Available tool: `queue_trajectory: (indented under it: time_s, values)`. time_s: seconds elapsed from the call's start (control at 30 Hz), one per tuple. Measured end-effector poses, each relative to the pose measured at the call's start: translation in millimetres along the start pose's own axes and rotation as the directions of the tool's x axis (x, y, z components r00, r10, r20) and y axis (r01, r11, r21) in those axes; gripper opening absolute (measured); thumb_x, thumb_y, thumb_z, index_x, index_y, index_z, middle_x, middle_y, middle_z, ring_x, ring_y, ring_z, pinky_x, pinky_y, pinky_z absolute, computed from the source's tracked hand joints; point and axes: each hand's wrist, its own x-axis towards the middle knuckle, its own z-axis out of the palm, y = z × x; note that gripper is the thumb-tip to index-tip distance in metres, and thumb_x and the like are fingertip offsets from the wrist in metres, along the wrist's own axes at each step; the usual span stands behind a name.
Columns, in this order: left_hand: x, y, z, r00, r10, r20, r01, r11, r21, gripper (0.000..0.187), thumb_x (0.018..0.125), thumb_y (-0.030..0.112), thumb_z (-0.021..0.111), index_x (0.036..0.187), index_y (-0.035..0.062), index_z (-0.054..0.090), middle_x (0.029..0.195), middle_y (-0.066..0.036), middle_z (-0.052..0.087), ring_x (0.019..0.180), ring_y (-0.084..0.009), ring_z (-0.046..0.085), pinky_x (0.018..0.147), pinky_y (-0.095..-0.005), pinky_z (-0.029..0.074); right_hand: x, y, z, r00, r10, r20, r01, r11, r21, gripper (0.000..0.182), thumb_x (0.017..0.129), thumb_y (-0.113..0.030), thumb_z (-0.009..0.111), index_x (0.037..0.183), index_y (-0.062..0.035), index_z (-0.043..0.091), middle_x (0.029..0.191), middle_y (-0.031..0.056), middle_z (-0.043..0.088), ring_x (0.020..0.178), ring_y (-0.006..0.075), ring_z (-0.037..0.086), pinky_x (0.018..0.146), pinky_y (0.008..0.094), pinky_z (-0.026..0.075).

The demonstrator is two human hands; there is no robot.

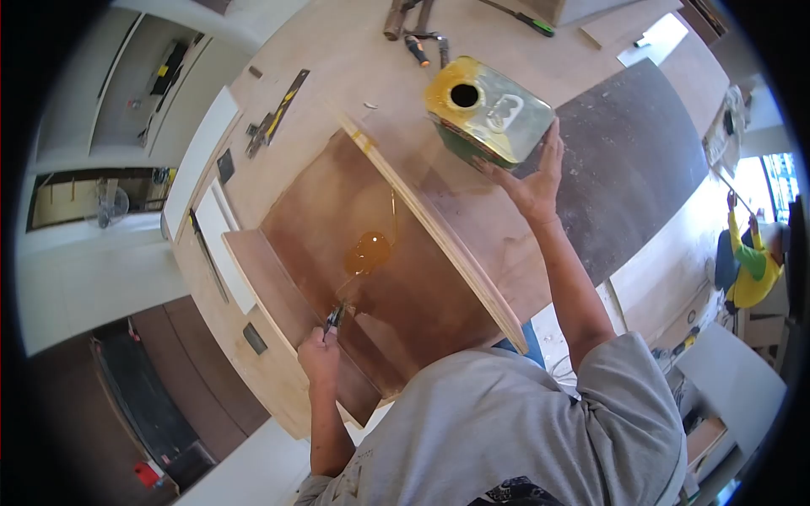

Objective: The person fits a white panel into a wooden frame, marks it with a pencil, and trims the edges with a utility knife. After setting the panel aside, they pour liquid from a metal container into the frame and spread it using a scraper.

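My left hand point(319, 354) is closed round a small dark-handled tool point(335, 317), its tip on the brown panel point(295, 202). A puddle of amber liquid point(371, 250) lies on that panel, with a thin strand reaching toward the upright board point(439, 232) on its right. Beyond this board, my right hand point(540, 177) has its fingers spread against the lower side of a metal can point(494, 110). Yellow residue coats the can's top around a round dark opening. Along the panel's left side stands another low board point(283, 291).
A hammer point(395, 18), an orange-handled screwdriver point(417, 51) and a green-handled tool point(536, 25) lie at the far edge. A dark sheet point(633, 160) covers the table's right part. Another person point(751, 266) is at the far right.
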Motion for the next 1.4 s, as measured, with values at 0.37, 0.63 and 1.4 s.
queue_trajectory:
  time_s: [0.37, 0.63, 1.4]
  values:
    - [32, 30, -17, 0.951, 0.184, -0.248, -0.22, 0.967, -0.126, 0.023, 0.09, 0.016, 0.071, 0.077, 0.0013, 0.06, 0.074, -0.02, 0.06, 0.068, -0.0401, 0.057, 0.062, -0.0501, 0.044, -58, -48, -4, 0.757, 0.234, 0.61, -0.419, 0.89, 0.178, 0.029, 0.092, -0.021, 0.071, 0.113, -0.0015, 0.072, 0.105, 0.0207, 0.072, 0.101, 0.0355, 0.067, 0.091, 0.042, 0.052]
    - [13, 40, -21, 0.747, 0.515, -0.421, -0.442, 0.857, 0.264, 0.007, 0.081, 0.011, 0.071, 0.085, 0.008, 0.066, 0.085, -0.008, 0.064, 0.077, -0.0293, 0.062, 0.069, -0.0423, 0.047, -81, -187, -16, 0.594, -0.109, 0.797, -0.227, 0.928, 0.296, 0.027, 0.09, -0.023, 0.076, 0.102, 0.0009, 0.073, 0.089, 0.0182, 0.071, 0.08, 0.0323, 0.068, 0.073, 0.0409, 0.054]
    - [-1, -93, 3, 0.831, 0.178, -0.527, -0.166, 0.984, 0.069, 0.032, 0.081, 0.011, 0.077, 0.112, 0.0029, 0.068, 0.119, -0.018, 0.065, 0.109, -0.0382, 0.061, 0.093, -0.0499, 0.049, -5, -185, 58, 0.411, 0.025, 0.911, 0.29, 0.944, -0.157, 0.026, 0.082, -0.017, 0.064, 0.079, 0.0089, 0.066, 0.073, 0.0261, 0.068, 0.072, 0.0378, 0.07, 0.071, 0.0473, 0.054]
